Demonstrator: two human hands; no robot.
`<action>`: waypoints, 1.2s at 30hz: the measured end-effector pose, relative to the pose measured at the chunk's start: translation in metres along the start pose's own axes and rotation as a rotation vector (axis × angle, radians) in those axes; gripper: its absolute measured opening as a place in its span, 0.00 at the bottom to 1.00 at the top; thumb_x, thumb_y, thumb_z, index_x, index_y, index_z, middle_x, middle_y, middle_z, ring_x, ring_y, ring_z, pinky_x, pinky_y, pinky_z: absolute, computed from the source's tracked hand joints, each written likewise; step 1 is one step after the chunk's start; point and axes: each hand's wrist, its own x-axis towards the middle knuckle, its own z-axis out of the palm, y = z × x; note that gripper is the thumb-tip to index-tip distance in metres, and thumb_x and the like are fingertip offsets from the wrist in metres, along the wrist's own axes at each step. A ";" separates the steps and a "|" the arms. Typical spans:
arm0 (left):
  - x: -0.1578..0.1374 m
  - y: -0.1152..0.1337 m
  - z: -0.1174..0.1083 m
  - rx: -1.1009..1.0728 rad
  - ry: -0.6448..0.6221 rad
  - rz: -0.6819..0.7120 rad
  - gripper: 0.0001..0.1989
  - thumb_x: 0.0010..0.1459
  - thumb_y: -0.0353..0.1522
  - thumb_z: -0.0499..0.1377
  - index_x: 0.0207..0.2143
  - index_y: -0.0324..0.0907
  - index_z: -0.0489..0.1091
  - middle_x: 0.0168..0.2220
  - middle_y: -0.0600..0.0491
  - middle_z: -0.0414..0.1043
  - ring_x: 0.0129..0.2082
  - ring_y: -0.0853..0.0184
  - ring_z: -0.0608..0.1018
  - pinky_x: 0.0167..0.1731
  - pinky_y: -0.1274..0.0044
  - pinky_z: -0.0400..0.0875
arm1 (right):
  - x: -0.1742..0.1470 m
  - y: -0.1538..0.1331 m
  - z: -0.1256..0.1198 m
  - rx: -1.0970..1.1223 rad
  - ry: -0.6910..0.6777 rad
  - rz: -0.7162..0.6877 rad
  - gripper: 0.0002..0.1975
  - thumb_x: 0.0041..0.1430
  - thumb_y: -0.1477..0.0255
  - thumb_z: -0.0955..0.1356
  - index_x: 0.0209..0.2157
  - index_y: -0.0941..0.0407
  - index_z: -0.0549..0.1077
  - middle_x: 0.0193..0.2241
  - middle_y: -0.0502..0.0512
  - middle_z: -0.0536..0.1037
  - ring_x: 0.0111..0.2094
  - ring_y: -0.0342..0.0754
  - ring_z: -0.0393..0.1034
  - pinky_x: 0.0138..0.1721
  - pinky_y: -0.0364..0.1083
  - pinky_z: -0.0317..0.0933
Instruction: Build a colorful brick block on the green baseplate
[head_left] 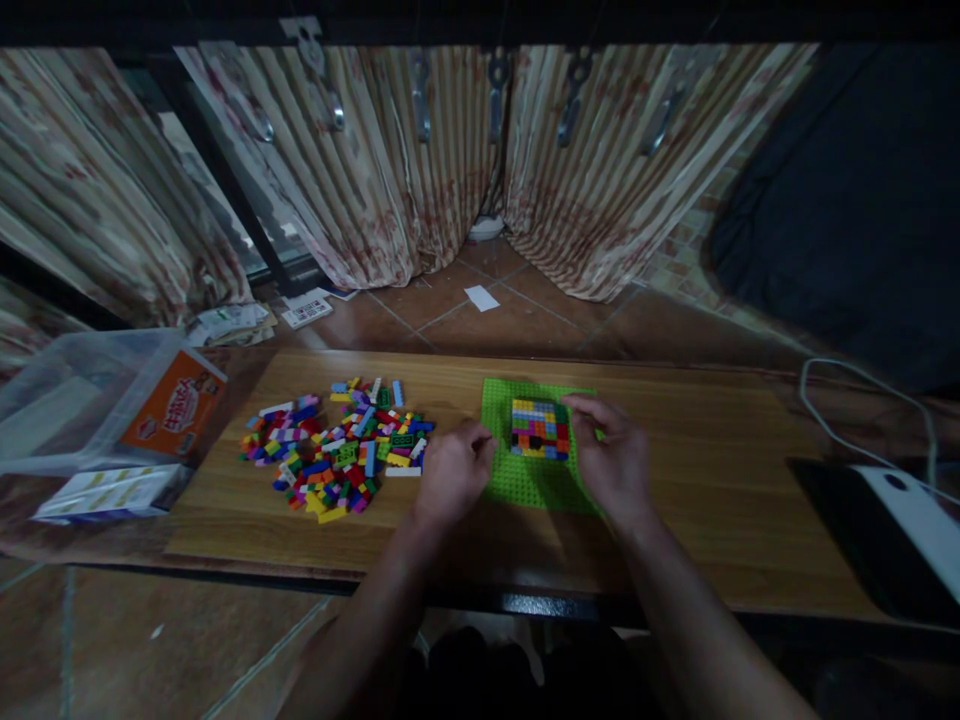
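A flat patch of multicoloured toy bricks (538, 430) is built on a green studded baseplate (525, 490) on the wooden table. My left hand (456, 468) is closed over the baseplate's left edge, fingertips drawn together; whatever they may hold is too small to make out. On the other side, my right hand (616, 458) lies over the baseplate's right part. Its thumb and forefinger are apart near the patch's right edge, and nothing shows between them. Whether they touch the bricks I cannot tell. Left of my left hand spreads a heap of loose toy bricks (345, 455).
A clear plastic bin (82, 390) with an orange label stands left of the wooden tabletop (705, 480), a white box (112, 493) before it. At the right lie a black and white object (892, 530) and a white cable (840, 430). Curtains hang behind.
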 end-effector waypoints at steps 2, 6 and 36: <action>0.004 -0.005 -0.011 -0.040 0.079 -0.020 0.09 0.60 0.33 0.54 0.31 0.42 0.74 0.29 0.53 0.77 0.29 0.69 0.77 0.32 0.79 0.65 | -0.001 -0.004 0.002 0.011 0.024 0.013 0.11 0.59 0.70 0.64 0.36 0.54 0.78 0.37 0.56 0.79 0.42 0.51 0.73 0.47 0.54 0.66; 0.009 -0.017 -0.035 -0.143 0.264 -0.069 0.10 0.59 0.34 0.55 0.31 0.41 0.74 0.29 0.53 0.76 0.28 0.69 0.76 0.31 0.80 0.66 | -0.008 -0.015 0.006 0.052 -0.017 0.053 0.11 0.60 0.67 0.64 0.36 0.53 0.78 0.37 0.55 0.80 0.40 0.50 0.74 0.43 0.52 0.68; 0.003 -0.046 -0.082 -0.341 0.526 -0.210 0.07 0.55 0.30 0.57 0.26 0.38 0.72 0.21 0.57 0.69 0.23 0.73 0.69 0.27 0.81 0.62 | -0.071 -0.052 0.106 -0.368 -0.527 -0.320 0.13 0.59 0.69 0.68 0.45 0.57 0.75 0.42 0.60 0.75 0.45 0.56 0.66 0.48 0.55 0.61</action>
